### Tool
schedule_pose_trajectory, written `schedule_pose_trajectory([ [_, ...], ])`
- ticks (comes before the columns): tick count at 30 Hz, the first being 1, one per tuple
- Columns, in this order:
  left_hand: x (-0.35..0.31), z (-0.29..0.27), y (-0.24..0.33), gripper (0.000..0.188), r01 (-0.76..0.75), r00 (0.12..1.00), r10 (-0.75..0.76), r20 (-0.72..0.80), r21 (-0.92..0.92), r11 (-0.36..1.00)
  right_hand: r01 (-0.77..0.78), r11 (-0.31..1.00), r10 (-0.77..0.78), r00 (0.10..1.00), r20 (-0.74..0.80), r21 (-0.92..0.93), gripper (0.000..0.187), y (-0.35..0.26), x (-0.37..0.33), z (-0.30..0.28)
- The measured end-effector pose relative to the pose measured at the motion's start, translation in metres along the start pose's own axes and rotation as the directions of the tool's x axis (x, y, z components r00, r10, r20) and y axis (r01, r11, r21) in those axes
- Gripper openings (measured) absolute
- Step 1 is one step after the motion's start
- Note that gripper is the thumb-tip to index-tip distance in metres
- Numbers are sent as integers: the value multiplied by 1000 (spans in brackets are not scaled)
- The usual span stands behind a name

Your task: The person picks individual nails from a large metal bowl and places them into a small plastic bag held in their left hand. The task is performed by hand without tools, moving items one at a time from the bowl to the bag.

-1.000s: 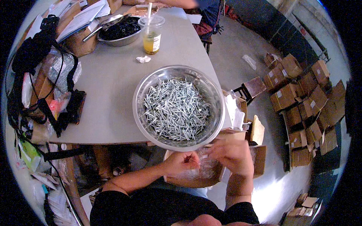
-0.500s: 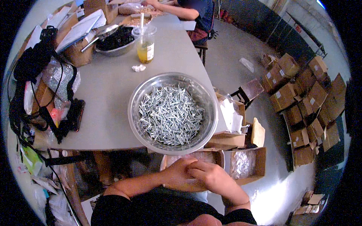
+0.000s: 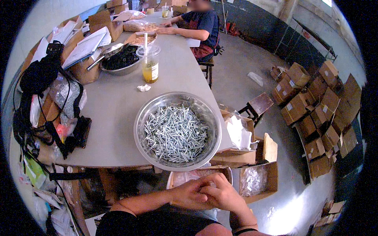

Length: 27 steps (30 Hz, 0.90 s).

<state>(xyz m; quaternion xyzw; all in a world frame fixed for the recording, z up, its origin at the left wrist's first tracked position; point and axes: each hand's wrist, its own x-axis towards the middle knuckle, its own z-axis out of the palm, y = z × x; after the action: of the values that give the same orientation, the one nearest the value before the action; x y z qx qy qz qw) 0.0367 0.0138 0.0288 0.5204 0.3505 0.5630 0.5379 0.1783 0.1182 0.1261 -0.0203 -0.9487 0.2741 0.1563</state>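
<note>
A wide metal bowl (image 3: 214, 131) stands at the table's near right corner, heaped with short silver screws or nails (image 3: 176, 133); their exact kind is too small to tell. Just below its near rim, my left hand (image 3: 188, 195) and my right hand (image 3: 223, 192) meet in front of my body. The fingers of both are curled in and pressed against each other. Whatever lies between them is hidden. Under the hands sits a box with clear plastic bags (image 3: 189, 176) in it.
On the grey table (image 3: 106, 118) stand a drink cup (image 3: 150, 69) with a straw and a basin of black parts (image 3: 120, 59). A black bag (image 3: 37, 74) lies left. A co-worker (image 3: 201, 31) sits at the far end. Cartons (image 3: 258, 183) and a stool (image 3: 260, 104) stand right.
My view has tilted up, so the bowl and table sit lower and more of the co-worker shows. My hands stay together, with the right fingers slightly shifted over the left.
</note>
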Motion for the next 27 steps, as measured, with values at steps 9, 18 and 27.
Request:
schedule_pose_trajectory([
  [9, 0, -2, -2, 20, -115, 962, 231, -148, 546, 830, -168, 982, 183, 960, -211, 86, 25, 19, -28, 13],
  [18, 7, 8, -4, 14, -40, 972, 187, -141, 685, 727, -248, 968, 251, 949, -190, 38, 18, 28, -45, 20],
  [27, 19, -4, -18, 21, 84, 992, 17, -122, 777, 624, -734, 679, 658, 595, -460, 22, 18, 58, -117, -17],
])
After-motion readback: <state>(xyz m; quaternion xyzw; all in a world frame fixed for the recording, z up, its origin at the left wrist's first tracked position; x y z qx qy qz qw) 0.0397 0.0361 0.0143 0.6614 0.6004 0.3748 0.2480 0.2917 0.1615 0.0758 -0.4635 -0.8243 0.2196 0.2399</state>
